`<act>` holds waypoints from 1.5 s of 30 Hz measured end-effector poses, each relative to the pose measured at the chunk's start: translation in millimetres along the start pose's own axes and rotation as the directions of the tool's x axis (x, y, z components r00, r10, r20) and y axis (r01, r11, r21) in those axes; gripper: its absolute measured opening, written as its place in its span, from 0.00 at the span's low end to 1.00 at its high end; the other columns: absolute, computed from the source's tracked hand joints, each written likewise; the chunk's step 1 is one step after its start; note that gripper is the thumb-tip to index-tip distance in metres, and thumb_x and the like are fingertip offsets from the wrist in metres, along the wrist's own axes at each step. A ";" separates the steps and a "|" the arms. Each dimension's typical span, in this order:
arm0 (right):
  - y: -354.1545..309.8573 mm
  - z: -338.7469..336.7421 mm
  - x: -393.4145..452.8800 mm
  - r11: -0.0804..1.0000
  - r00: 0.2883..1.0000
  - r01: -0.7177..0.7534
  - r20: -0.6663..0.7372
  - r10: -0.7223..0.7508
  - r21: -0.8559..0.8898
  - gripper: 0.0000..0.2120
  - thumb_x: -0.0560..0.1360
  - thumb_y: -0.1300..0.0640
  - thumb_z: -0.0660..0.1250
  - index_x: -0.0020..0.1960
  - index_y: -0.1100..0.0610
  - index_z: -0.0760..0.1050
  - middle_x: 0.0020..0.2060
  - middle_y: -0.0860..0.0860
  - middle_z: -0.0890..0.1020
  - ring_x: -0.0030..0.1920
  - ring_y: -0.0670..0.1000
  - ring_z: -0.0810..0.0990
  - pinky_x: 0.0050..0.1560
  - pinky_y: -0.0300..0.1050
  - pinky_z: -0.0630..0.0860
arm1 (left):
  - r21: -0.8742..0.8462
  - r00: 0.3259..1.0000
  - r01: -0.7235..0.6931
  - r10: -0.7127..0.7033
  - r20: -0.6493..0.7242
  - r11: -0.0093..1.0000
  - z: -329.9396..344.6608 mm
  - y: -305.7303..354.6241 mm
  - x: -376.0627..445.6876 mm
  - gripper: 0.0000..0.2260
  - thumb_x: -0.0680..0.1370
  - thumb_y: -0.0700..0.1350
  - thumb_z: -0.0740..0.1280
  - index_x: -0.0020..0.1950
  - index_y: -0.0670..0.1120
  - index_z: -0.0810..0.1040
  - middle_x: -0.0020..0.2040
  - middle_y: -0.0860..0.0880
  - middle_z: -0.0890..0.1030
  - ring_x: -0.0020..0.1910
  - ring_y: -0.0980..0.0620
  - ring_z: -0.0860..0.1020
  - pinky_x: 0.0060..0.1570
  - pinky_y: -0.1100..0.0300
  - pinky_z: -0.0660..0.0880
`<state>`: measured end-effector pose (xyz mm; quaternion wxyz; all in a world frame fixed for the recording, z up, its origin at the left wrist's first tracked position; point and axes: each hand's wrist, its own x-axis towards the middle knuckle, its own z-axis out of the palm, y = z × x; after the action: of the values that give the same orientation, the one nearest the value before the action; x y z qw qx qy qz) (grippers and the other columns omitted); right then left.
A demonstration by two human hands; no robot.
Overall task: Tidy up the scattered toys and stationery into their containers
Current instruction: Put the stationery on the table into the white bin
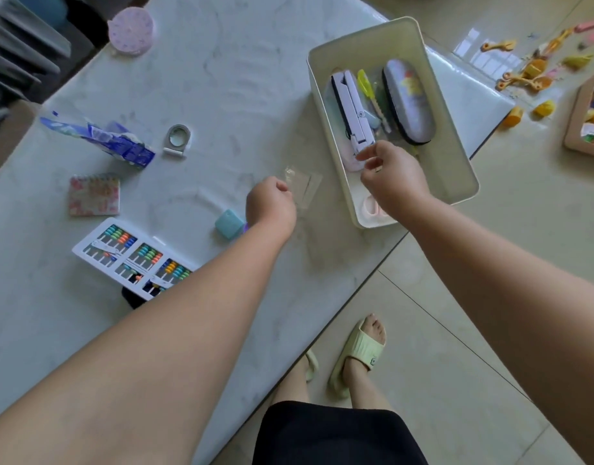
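The right hand (394, 177) is held over the near part of the white bin (463, 169), its grip loosely open beside a white folded stand (350, 110). The left hand (272, 204) is closed into a fist on the counter (221, 78), just beside a clear plastic sleeve (304, 184).

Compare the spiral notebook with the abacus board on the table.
The spiral notebook is pink and patterned; the abacus board is white with rows of coloured beads. The notebook looks smaller and lies fully visible, while the left forearm covers the board's near corner. Both lie flat on the table, outside the bin.
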<state>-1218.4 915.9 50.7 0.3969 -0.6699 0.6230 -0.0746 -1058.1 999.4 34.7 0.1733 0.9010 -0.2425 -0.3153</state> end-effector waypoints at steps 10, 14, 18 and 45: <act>-42.7 55.2 -10.3 0.967 0.972 0.234 0.047 -0.230 -0.101 0.18 0.72 0.66 0.60 0.58 0.54 0.78 0.54 0.52 0.77 0.51 0.50 0.76 0.47 0.41 0.71 | 0.186 0.998 0.058 -0.058 -0.003 0.981 -40.4 -54.5 35.6 0.12 0.78 0.38 0.62 0.58 0.48 0.78 0.62 0.45 0.76 0.60 0.43 0.76 0.57 0.56 0.74; -50.2 82.1 -4.6 0.975 0.983 0.156 0.118 -0.138 -0.159 0.22 0.71 0.65 0.62 0.65 0.54 0.74 0.59 0.55 0.74 0.54 0.57 0.77 0.53 0.47 0.75 | 0.265 0.990 -0.122 0.099 0.097 0.957 -44.3 -64.0 49.6 0.13 0.76 0.46 0.70 0.60 0.49 0.78 0.61 0.44 0.74 0.65 0.44 0.70 0.61 0.55 0.71; -46.3 99.6 9.3 0.960 0.991 0.081 0.121 -0.050 -0.266 0.26 0.73 0.62 0.64 0.71 0.57 0.68 0.64 0.58 0.70 0.59 0.62 0.75 0.56 0.50 0.74 | 0.341 0.956 -0.260 0.192 0.220 0.903 -35.8 -64.9 63.5 0.19 0.73 0.52 0.73 0.62 0.51 0.77 0.61 0.45 0.74 0.66 0.45 0.66 0.63 0.56 0.68; -49.8 109.3 4.5 0.995 0.995 -0.094 0.045 0.092 0.042 0.11 0.71 0.52 0.74 0.40 0.55 0.72 0.45 0.56 0.77 0.39 0.52 0.72 0.38 0.41 0.65 | 0.336 0.975 -0.220 0.191 0.116 0.916 -35.7 -83.2 69.8 0.09 0.76 0.39 0.62 0.47 0.52 0.78 0.53 0.49 0.82 0.59 0.46 0.74 0.57 0.56 0.68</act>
<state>-1113.8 955.4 6.4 0.4279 -0.6327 0.6431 -0.0550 -959.8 1035.3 -11.3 0.0339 0.8733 -0.3944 -0.2838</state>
